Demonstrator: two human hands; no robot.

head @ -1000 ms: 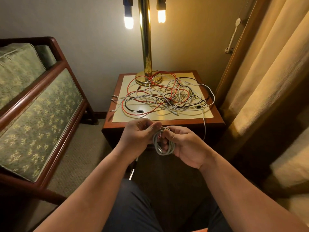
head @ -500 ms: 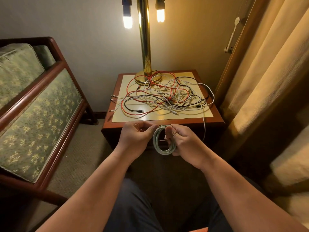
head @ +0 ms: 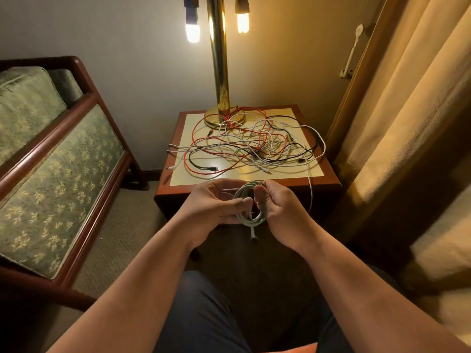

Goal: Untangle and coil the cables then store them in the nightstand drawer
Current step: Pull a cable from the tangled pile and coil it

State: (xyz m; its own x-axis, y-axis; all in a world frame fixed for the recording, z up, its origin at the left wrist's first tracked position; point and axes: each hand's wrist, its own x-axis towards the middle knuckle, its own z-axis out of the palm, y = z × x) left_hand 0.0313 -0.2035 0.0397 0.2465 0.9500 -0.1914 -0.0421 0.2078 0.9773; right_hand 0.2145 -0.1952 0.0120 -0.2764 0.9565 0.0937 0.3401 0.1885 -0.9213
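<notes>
Left grip (head: 216,203): fingers curled, thumb tip pressed onto the left side of a coiled cable (head: 251,221), pinching its strands. Right grip (head: 277,210): fingers curled round the right side of the same coil, thumb up against its top arc. Coiled cable: pale grey-white, several loops, held upright in the air between both hands, just in front of the nightstand's front edge and touching no furniture; one short loose end (head: 253,234) hangs straight down from the bottom of the coil. Nightstand (head: 325,180): reddish wood with a pale inset surface, standing against the wall; its front face lies in shadow and no detail can be told there. Tangle of cables (head: 254,146): red, white and black cords heaped loose across the surface, some strands lying over the lamp base. White cord (head: 310,192): runs off the right part of the tangle and hangs over the front edge. Black cord (head: 201,166): plug end lying near the front left of the surface. Lamp (head: 219,72): brass pole and round base at the back of the surface, two bulbs lit. Sofa (head: 63,161): green patterned upholstery, dark wood frame, to the left. Curtain (head: 407,98): tan, to the right. Carpet (head: 122,225): beige.
</notes>
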